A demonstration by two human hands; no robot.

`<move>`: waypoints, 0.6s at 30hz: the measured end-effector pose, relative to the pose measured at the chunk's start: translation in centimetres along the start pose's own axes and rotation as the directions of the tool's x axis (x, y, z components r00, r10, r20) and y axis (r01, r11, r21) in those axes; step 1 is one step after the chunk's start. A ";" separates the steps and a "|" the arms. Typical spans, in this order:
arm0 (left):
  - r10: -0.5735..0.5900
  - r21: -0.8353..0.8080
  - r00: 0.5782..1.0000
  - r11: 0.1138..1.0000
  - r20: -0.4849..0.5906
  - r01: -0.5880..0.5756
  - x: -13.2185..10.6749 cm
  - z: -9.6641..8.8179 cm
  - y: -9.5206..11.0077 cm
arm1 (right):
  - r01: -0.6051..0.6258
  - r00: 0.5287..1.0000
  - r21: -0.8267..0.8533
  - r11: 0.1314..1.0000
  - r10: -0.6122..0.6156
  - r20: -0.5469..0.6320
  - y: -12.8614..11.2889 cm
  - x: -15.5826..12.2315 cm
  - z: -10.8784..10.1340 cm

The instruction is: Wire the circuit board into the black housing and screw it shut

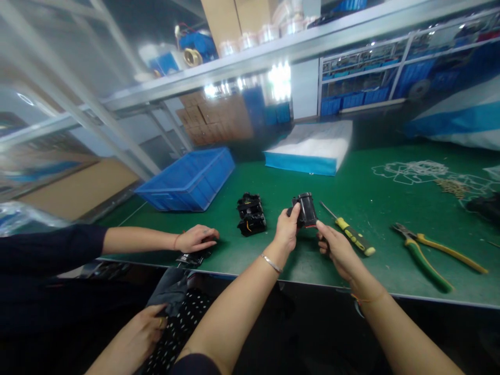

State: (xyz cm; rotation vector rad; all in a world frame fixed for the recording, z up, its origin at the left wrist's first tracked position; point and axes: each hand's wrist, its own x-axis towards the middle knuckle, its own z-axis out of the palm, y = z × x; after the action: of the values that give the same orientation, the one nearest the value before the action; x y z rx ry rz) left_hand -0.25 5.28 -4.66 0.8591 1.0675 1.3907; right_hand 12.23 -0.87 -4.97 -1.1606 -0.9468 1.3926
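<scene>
Above the green table I hold a black plastic housing (307, 209) with a rounded body and a reddish line along its lower edge. My left hand (287, 230) is closed around its left side, the thumb pressed on top. At the lower right corner of the housing, my right hand (335, 249) pinches the edge between thumb and curled fingers. Several similar black parts (251, 213), with bits of yellow on them, stand grouped on the table left of my hands. A screwdriver (353, 235) with a yellow and dark handle lies just beyond my right hand.
Pliers (424, 250) with green and yellow handles lie at right. A co-worker's hand (198, 239) rests over a black part (194, 258) at the table's front edge. Behind are a blue bin (187, 179), a white-and-blue stack (308, 148), white wire pieces (414, 169) and an overhead shelf (250, 58).
</scene>
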 end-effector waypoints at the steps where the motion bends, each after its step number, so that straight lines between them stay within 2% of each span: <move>1: -0.005 -0.042 1.000 0.999 0.009 0.005 -0.1 0.2 0.0 | -0.021 1.000 -0.002 1.000 0.021 0.023 0.0 0.2 0.2; 4: -0.002 -0.132 1.000 0.991 0.012 0.003 -0.4 0.7 0.1 | -0.013 0.999 -0.071 0.997 0.015 0.031 0.0 0.5 0.6; 6: 0.003 -0.170 1.000 0.985 0.011 -0.001 -0.5 0.9 0.1 | 0.089 0.994 -0.235 0.968 -0.102 -0.045 0.0 0.4 0.7; 7: 0.001 -0.188 1.000 0.982 0.015 0.002 -0.5 0.9 0.1 | 0.161 0.970 -0.358 0.920 -0.214 -0.113 0.0 0.2 0.6; 9: -0.007 -0.217 1.000 0.976 0.022 0.011 -0.4 0.9 0.1 | 0.259 0.856 -0.604 0.754 -0.469 -0.219 0.0 -0.2 0.4; 10: -0.009 -0.227 1.000 0.974 0.019 0.013 -0.3 0.9 0.1 | 0.270 0.799 -0.676 0.685 -0.551 -0.240 0.0 -0.3 0.2; 11: -0.009 -0.235 1.000 0.972 0.013 0.012 -0.3 0.9 0.0 | 0.273 0.778 -0.696 0.664 -0.578 -0.246 0.1 -0.4 0.1; 12: -0.006 -0.238 1.000 0.971 0.007 0.008 -0.2 0.8 0.0 | 0.271 0.800 -0.662 0.699 -0.546 -0.248 0.1 -0.4 -0.1; 13: 0.000 -0.242 1.000 0.970 0.000 0.000 -0.2 0.8 0.0 | 0.253 0.857 -0.572 0.780 -0.455 -0.241 0.1 -0.3 -0.2; 15: 0.012 -0.243 1.000 0.970 -0.006 -0.013 -0.2 0.8 0.0 | 0.119 0.979 -0.280 0.952 -0.161 -0.129 0.0 -0.1 -0.2; 16: 0.020 -0.238 1.000 0.971 -0.006 -0.020 -0.2 0.8 -0.1 | 0.019 1.000 -0.136 0.991 -0.021 -0.016 0.0 0.1 -0.1; 17: 0.026 -0.230 1.000 0.973 -0.005 -0.026 -0.3 0.9 -0.1 | -0.067 0.993 -0.034 0.997 0.070 0.094 -0.1 0.3 0.0; 18: 0.028 -0.220 1.000 0.975 -0.003 -0.028 -0.3 0.9 -0.1 | -0.109 0.982 0.011 0.994 0.106 0.159 -0.1 0.4 0.1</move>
State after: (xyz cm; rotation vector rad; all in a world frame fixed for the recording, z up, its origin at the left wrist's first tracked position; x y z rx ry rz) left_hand 0.66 5.10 -4.40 0.7144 0.8845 1.5006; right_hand 12.14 -0.49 -4.94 -1.1123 -0.9914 1.5969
